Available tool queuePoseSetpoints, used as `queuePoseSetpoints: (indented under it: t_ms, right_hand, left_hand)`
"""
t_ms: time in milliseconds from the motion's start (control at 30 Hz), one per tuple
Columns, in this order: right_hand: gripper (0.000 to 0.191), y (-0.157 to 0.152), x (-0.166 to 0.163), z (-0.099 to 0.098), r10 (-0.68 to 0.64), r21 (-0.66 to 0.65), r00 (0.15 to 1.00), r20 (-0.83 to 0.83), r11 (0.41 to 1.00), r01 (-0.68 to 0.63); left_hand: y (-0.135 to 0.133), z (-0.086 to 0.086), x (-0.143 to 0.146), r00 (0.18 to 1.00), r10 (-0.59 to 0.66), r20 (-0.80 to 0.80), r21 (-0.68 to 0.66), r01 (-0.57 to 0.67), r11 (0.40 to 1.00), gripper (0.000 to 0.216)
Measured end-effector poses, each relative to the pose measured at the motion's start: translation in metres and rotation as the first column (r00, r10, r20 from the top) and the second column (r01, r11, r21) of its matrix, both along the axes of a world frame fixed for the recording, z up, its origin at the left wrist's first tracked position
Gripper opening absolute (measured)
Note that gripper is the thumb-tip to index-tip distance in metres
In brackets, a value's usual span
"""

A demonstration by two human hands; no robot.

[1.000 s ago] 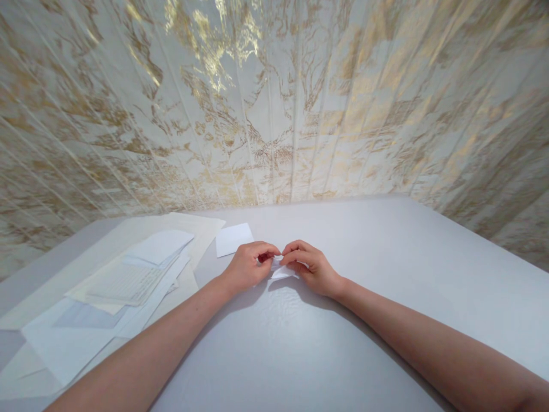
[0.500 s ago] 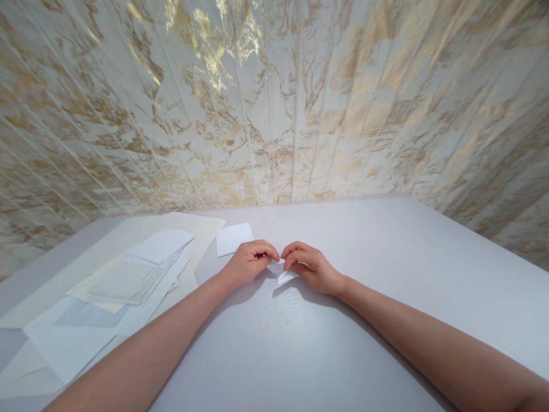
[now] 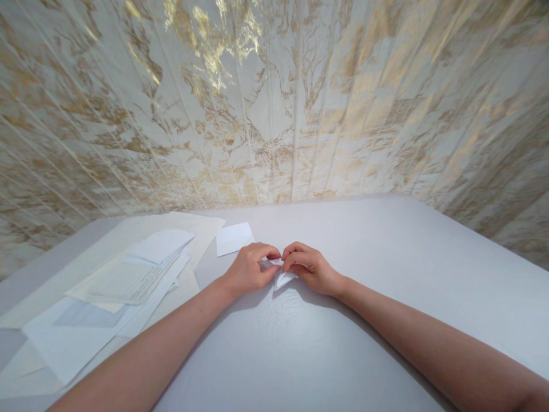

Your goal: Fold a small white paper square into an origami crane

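Note:
A small piece of folded white paper (image 3: 285, 279) is held between my two hands, just over the table. My left hand (image 3: 253, 268) pinches its left edge between thumb and fingers. My right hand (image 3: 312, 269) grips the right side with curled fingers, which hide part of the folds. A pointed flap of the paper sticks out below the fingertips, towards me. Behind my left hand a white paper square (image 3: 234, 238) lies flat on the table.
Several loose sheets of paper (image 3: 77, 343) lie overlapped on the left of the pale table (image 3: 309, 355). One lined sheet (image 3: 124, 281) with writing is among them. At the table's far edge rises a white wall covering (image 3: 274, 114) with gold patterns.
My left hand has turned slightly, its thumb shifting right and down towards the right hand's fingertips on the folded paper. My right hand has barely moved.

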State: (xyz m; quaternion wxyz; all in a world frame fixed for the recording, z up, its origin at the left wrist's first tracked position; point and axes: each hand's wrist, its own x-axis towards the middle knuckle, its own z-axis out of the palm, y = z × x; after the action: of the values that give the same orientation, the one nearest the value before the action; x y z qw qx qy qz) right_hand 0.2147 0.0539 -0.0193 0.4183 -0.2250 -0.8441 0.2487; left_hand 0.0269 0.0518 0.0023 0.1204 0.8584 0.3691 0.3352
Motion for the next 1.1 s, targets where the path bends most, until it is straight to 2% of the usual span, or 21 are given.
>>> queuePoseSetpoints:
  t_ms: [233, 367, 667, 800, 933, 1100]
  right_hand:
    - [0.017, 0.000, 0.001, 0.002, -0.003, -0.006, 1.000, -0.006, 1.000, 0.003]
    - [0.017, 0.001, 0.001, 0.001, -0.016, -0.021, 1.000, -0.024, 1.000, 0.016]
    - [0.018, 0.001, 0.001, 0.002, -0.015, -0.015, 1.000, -0.026, 1.000, 0.015]
    - [0.019, 0.000, 0.000, 0.002, -0.023, 0.003, 0.999, -0.030, 1.000, 0.023]
    - [0.018, 0.000, -0.001, 0.001, -0.053, 0.014, 0.998, -0.023, 0.998, 0.053]
    - [0.012, -0.003, -0.003, -0.001, -0.094, -0.073, 0.995, -0.032, 0.993, 0.091]
  left_hand:
    - [0.006, 0.001, -0.003, 0.998, 0.023, 0.054, -0.062, -0.020, 0.998, 0.006]
    - [0.009, 0.000, -0.005, 0.995, -0.002, 0.100, -0.058, 0.008, 0.998, 0.005]
    - [0.010, -0.002, -0.004, 0.976, 0.053, 0.209, -0.202, -0.010, 0.979, 0.006]
    - [0.008, -0.002, -0.003, 0.976, 0.023, 0.217, -0.163, 0.013, 0.987, 0.007]
    - [0.005, -0.002, 0.000, 0.989, -0.019, 0.149, -0.097, 0.034, 0.995, 0.007]
    - [0.004, -0.003, 0.004, 0.991, -0.077, 0.113, -0.004, 0.078, 0.997, 0.010]
